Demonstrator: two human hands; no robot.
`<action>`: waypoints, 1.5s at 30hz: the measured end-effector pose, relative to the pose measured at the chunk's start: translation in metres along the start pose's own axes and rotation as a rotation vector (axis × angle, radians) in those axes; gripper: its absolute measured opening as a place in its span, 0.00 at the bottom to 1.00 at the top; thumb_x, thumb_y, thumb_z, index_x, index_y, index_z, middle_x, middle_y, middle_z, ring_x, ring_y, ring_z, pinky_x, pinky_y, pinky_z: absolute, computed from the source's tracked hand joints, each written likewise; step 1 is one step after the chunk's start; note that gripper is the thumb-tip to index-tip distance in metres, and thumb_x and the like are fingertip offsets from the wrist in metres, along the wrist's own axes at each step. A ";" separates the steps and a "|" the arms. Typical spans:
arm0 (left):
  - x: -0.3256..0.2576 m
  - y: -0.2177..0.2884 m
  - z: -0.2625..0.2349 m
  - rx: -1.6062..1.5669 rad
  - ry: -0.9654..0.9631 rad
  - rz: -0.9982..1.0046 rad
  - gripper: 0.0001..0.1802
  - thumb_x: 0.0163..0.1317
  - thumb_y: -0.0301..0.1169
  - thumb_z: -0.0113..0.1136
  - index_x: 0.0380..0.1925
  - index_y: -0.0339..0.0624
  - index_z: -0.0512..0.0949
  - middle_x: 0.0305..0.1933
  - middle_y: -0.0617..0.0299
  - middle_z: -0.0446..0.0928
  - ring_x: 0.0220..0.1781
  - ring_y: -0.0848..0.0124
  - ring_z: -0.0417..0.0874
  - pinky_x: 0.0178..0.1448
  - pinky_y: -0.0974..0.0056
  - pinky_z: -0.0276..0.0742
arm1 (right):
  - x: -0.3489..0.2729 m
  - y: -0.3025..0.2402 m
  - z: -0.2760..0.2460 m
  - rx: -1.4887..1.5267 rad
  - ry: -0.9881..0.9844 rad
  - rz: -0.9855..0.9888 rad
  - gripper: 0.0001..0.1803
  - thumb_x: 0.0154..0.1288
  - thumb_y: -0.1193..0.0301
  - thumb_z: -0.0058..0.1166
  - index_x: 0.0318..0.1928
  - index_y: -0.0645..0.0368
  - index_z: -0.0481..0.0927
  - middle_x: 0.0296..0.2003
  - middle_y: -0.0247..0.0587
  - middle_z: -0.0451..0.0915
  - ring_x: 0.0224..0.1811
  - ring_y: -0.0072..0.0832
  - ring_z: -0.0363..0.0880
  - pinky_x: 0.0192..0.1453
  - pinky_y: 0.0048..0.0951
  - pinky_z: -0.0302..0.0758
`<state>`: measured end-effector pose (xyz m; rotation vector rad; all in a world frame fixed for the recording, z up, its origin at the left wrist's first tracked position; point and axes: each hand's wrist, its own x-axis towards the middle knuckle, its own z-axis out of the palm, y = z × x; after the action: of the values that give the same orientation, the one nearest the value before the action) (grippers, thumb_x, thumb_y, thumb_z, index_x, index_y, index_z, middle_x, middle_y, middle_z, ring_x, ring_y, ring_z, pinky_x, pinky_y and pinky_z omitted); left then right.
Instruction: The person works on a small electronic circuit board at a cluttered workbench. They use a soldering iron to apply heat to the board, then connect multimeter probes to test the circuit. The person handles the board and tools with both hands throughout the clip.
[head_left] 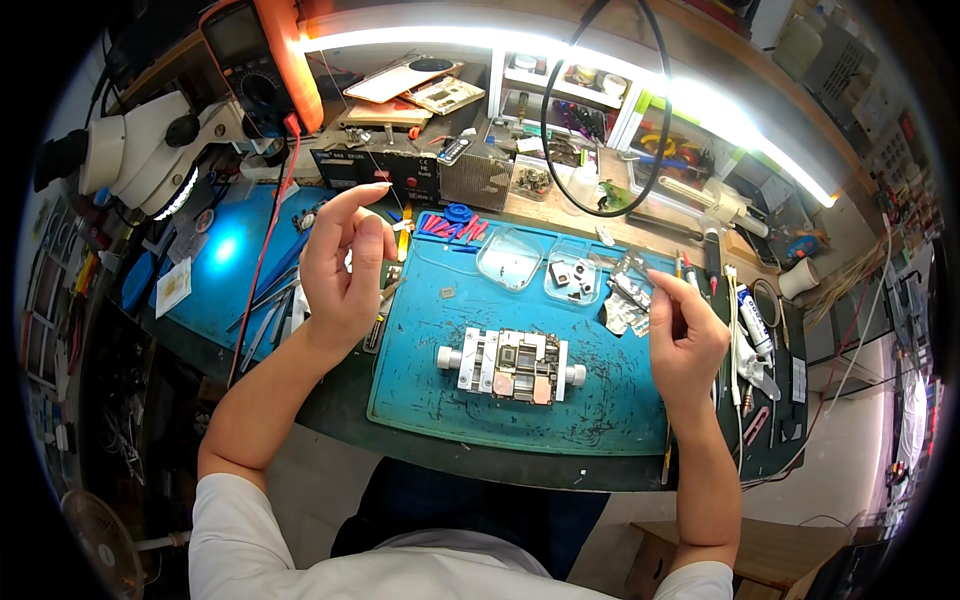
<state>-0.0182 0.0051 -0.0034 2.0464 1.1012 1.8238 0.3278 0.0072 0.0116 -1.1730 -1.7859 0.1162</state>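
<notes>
My left hand (345, 265) is raised over the mat's left part, index finger stretched out and thumb apart from it, the other fingers curled; nothing shows in its grip. My right hand (688, 335) hovers at the mat's right side, thumb and index finger slightly apart, seemingly holding nothing. Its fingertips overlap the edge of some crumpled silvery metal pieces (627, 297); whether they touch cannot be told. Between the hands, a small metal clamp fixture (478, 360) with round knobs holds a circuit board (522, 362) with pinkish pads. A small square chip (447, 293) lies beyond it.
Two clear plastic boxes (510, 258) stand at the blue mat's (420, 400) far edge, one with small parts. Tweezers (262, 330) lie at left under a microscope (140, 150). A multimeter (250, 60) hangs behind. Cables and tubes (752, 322) crowd the right side.
</notes>
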 end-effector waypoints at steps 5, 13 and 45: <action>-0.001 0.000 0.000 -0.001 -0.002 0.004 0.17 0.81 0.24 0.43 0.64 0.33 0.71 0.30 0.64 0.74 0.31 0.80 0.74 0.39 0.73 0.72 | 0.000 0.000 0.000 0.004 -0.005 -0.003 0.10 0.69 0.80 0.60 0.48 0.61 0.89 0.23 0.34 0.80 0.20 0.15 0.72 0.26 0.20 0.68; -0.001 0.006 -0.002 0.020 -0.045 0.024 0.17 0.80 0.23 0.44 0.64 0.31 0.70 0.29 0.63 0.74 0.31 0.79 0.74 0.38 0.72 0.71 | -0.002 -0.004 0.000 0.021 -0.020 0.000 0.10 0.69 0.82 0.61 0.48 0.61 0.89 0.24 0.33 0.81 0.20 0.13 0.71 0.25 0.19 0.66; -0.002 0.004 -0.002 0.033 -0.034 0.014 0.17 0.80 0.25 0.48 0.64 0.34 0.72 0.31 0.64 0.74 0.31 0.80 0.74 0.36 0.73 0.68 | -0.018 -0.032 0.022 0.162 -0.641 -0.356 0.53 0.49 0.57 0.81 0.73 0.64 0.69 0.56 0.50 0.82 0.54 0.46 0.82 0.58 0.41 0.80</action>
<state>-0.0183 0.0005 -0.0016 2.1003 1.1176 1.7821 0.2914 -0.0151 0.0050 -0.7220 -2.4633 0.4573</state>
